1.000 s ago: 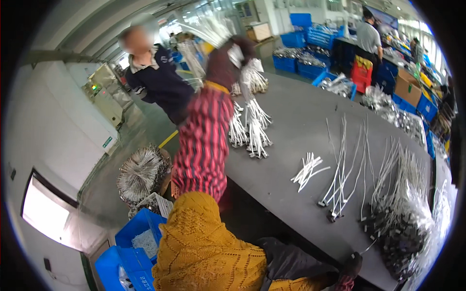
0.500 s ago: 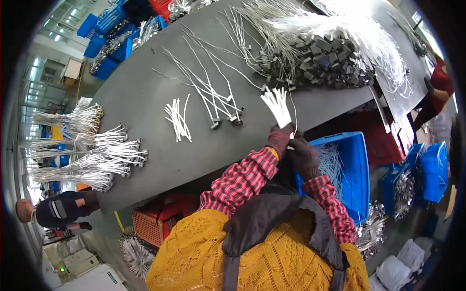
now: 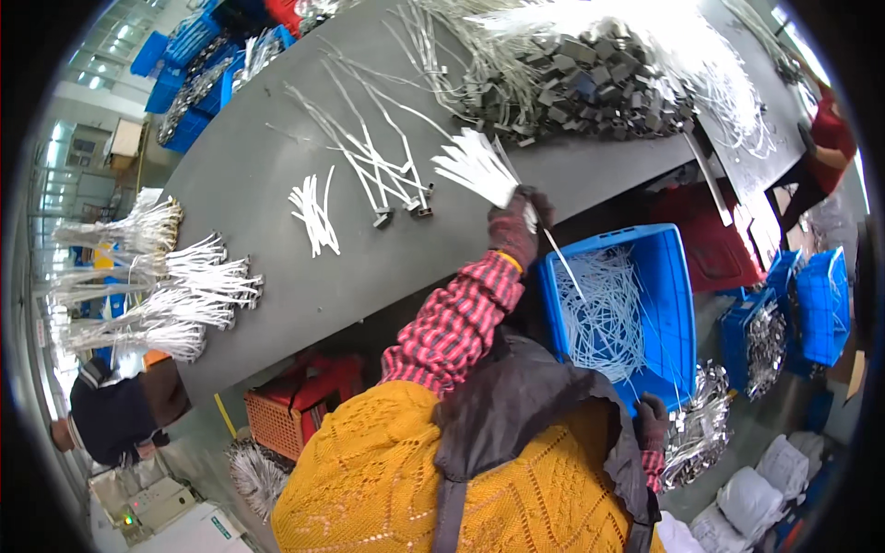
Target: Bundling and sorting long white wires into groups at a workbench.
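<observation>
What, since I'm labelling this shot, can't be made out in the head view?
White strips, head view: gripped part mostly hidden by the left hand.
Right hand, head view: whether it grips anything; too small and dark.
Near blue bin, head view: its floor, covered by tangled strands.
Pale wires, head view: some far ends cut off by the upper edge.

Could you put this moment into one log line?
left hand: holding white strips | right hand: near blue bin, grip unclear | inside bin: white strands | on table: gray connectors
</observation>
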{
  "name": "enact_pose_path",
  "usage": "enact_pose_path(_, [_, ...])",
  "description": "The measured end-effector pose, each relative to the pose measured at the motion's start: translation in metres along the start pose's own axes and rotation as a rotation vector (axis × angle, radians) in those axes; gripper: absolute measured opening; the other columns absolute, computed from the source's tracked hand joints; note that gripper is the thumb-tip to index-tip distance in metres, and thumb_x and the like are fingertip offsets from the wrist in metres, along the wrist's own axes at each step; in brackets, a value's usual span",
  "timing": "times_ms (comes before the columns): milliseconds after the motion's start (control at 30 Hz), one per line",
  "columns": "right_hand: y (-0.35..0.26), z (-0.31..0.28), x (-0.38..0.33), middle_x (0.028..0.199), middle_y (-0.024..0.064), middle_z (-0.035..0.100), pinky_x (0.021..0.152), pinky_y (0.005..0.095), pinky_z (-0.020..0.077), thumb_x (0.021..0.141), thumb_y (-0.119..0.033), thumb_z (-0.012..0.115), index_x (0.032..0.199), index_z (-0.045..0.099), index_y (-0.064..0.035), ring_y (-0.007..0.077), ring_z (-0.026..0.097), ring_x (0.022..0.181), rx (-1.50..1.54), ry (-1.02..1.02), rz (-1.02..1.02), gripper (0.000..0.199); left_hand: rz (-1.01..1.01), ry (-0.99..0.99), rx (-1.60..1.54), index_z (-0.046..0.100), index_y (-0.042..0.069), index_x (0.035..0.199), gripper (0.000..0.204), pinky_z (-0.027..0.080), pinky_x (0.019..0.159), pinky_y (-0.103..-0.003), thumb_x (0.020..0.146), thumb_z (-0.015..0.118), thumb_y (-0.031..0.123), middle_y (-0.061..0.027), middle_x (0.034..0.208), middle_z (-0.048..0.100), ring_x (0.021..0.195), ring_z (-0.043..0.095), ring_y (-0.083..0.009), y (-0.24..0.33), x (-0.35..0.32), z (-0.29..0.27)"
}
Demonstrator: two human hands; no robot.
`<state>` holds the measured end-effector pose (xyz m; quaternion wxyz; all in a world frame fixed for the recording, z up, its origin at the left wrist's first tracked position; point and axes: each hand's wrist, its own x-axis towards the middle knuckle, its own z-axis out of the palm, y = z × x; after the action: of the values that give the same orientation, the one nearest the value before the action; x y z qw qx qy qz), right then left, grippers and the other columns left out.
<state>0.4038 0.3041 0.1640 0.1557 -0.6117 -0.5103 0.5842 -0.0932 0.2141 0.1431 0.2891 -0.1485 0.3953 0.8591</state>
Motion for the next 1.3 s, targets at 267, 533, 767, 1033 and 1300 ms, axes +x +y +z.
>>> enact_pose_path(267, [0.058,-0.085,0.031,0.091,0.0079,0.069,0.051,0.0234,0.0426,0.088,-0.004,0.062,0.109,0.065,-0.0050,0.0094,0.052,0.057,0.089,0.046,-0.027,0.021,0.114,0.013,-0.038,0.065,0.006,0.103,0.028,0.058,0.069,-0.040,0.097,0.058,0.033,-0.0092,0.089,0.070,0.075,0.069,-0.0272,0.064,0.025,-0.022])
enact_pose_path(533, [0.035,-0.051,0.048,0.091,0.0096,0.069,0.040,0.0245,0.0384,0.089,-0.006,0.062,0.110,0.064,-0.0070,0.0098,0.045,0.045,0.111,0.040,0.005,0.021,0.106,0.196,0.049,0.063,0.010,0.100,0.025,0.053,0.060,-0.036,0.097,0.056,0.034,-0.0063,0.087,0.069,0.073,0.068,-0.0253,0.113,0.032,-0.037])
enact_pose_path(767, [0.012,-0.003,0.039,0.088,0.0090,0.068,0.039,0.0263,0.0391,0.089,-0.007,0.061,0.107,0.064,-0.0055,0.0114,0.046,0.045,0.082,0.028,-0.019,0.019,0.045,0.149,-0.033,0.064,0.009,0.102,0.027,0.053,0.063,-0.034,0.098,0.057,0.034,-0.0065,0.088,0.070,0.075,0.068,-0.0249,0.122,0.027,-0.038])
enact_pose_path(1033, [-0.113,0.300,0.012,0.100,0.0120,0.063,0.070,0.0323,0.0513,0.089,-0.013,0.060,0.131,0.051,0.0034,0.0180,0.062,0.078,-0.009,-0.616,-0.184,0.046,0.237,-0.245,0.234,0.066,0.002,0.094,0.017,0.059,0.071,-0.038,0.096,0.063,0.019,-0.0106,0.086,0.068,0.076,0.068,-0.0223,0.094,-0.001,-0.060])
enact_pose_path(1300, [-0.188,0.489,-0.025,0.110,0.0149,0.064,0.074,0.0342,0.0537,0.092,-0.012,0.062,0.134,0.049,-0.0088,0.0174,0.064,0.085,0.030,-0.767,-0.234,0.044,0.147,0.247,0.686,0.069,0.001,0.093,0.016,0.050,0.062,-0.033,0.090,0.064,0.016,-0.0051,0.078,0.066,0.071,0.062,-0.0153,0.122,0.019,-0.095])
